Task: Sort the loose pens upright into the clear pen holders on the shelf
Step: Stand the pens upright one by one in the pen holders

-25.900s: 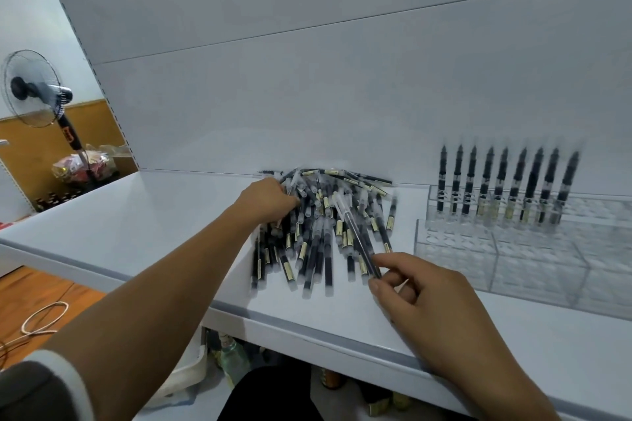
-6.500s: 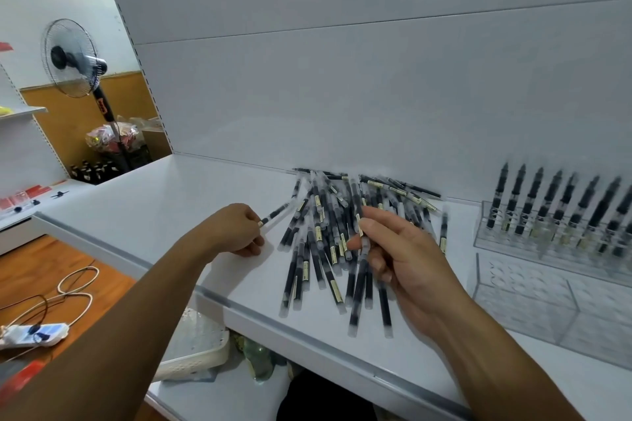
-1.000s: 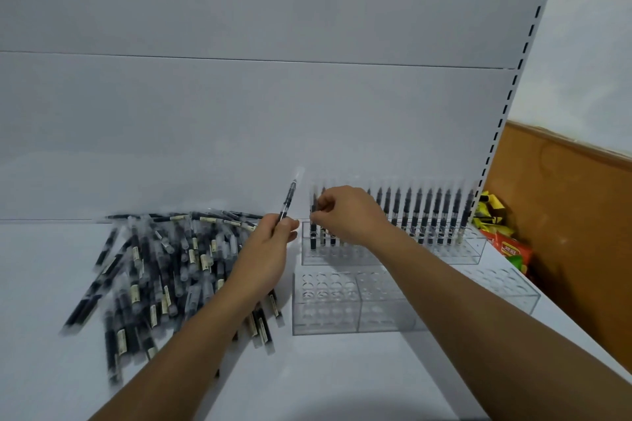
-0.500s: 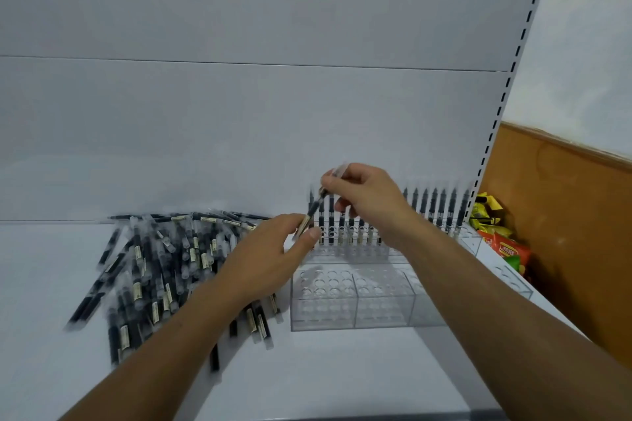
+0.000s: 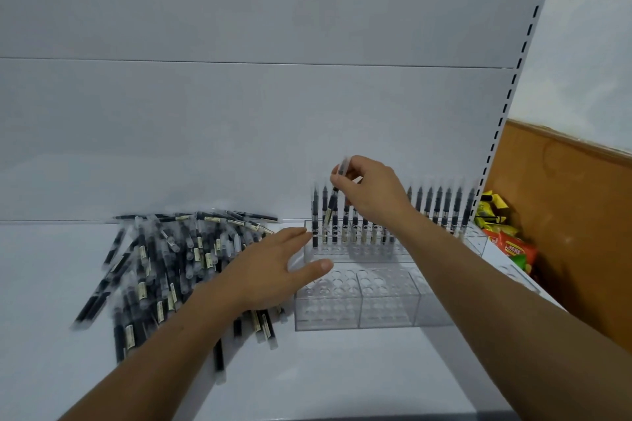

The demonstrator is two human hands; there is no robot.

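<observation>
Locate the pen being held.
Head view, near centre: right hand pinches the pen, tilted, over the back row of the clear pen holder, left end.

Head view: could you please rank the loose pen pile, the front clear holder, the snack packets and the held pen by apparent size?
1. loose pen pile, partly under the left arm
2. front clear holder
3. snack packets, farther away and partly hidden
4. held pen, pinched by the right hand
</observation>
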